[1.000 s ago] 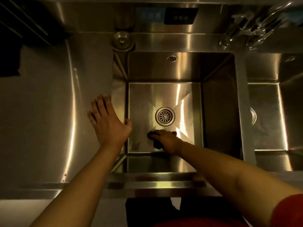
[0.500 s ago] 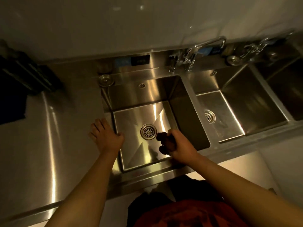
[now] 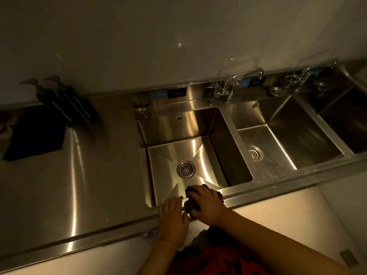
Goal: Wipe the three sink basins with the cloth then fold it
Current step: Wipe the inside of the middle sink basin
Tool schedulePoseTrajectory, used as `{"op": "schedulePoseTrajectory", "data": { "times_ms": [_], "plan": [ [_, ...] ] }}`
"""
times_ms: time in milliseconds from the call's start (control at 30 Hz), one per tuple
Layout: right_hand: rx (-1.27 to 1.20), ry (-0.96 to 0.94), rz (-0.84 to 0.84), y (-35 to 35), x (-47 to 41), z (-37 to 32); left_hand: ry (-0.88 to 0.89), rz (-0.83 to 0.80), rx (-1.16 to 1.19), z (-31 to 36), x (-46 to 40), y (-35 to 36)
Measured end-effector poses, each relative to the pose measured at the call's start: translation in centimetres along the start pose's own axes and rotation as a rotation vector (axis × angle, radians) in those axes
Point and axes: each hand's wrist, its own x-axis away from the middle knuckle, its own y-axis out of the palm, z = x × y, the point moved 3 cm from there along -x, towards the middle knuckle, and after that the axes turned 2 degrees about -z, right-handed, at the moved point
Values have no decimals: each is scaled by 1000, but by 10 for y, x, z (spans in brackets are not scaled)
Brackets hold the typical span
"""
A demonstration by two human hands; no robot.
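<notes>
both forearms are bare to well above the wrist, no rings or watch show on either hand, and a red garment point(image 3: 216, 261) with darker patches covers the torso.

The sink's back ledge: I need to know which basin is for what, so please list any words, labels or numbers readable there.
None can be read.
Blue and black label behind the left basin: marks too blurred.
Blue and black label behind the faucet: too blurred.
Blue label farther right: too blurred.

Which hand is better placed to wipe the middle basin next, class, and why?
The right hand, probably. It already grips the dark cloth at the front rim of the left basin and lies nearer the middle basin. The left hand holds nothing.
</notes>
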Motion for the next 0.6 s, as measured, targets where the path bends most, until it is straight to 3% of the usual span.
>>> {"op": "schedulePoseTrajectory", "data": {
  "times_ms": [267,600],
  "plan": [
    [66,-72,-75,-13,-1,2,14,6,-38,-17,11,-6],
    [36,-126,-30,-32,34,60,-234,-9,-129,29,18,15]
  ]
}}
